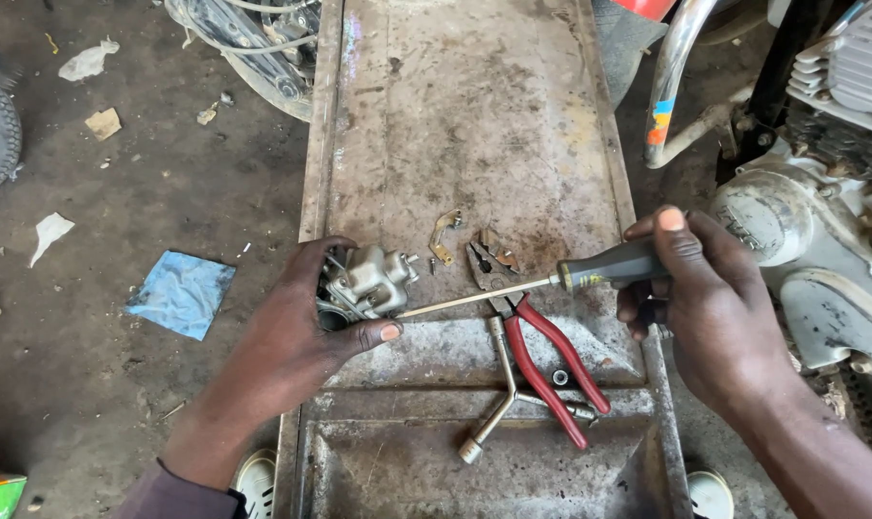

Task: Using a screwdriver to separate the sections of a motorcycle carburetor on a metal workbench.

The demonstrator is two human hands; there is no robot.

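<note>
My left hand [296, 332] grips a small grey metal carburettor [370, 281] and holds it down on a worn, rusty metal bench [474, 125]. A screwdriver with a dark grey handle [614, 265] is gripped in my right hand [710, 308]. Its long thin shaft [474, 299] reaches left, and the tip meets the carburettor by my left thumb. Red-handled pliers [546, 351] lie on the bench under the shaft. A small brass bracket [442, 236] lies just right of the carburettor.
A Y-shaped socket wrench [508, 394] and a small nut [560, 377] lie near the pliers. A motorcycle engine [820, 202] and chrome frame tube [671, 82] stand at the right. A blue rag [181, 293] and paper scraps lie on the dirt floor at the left.
</note>
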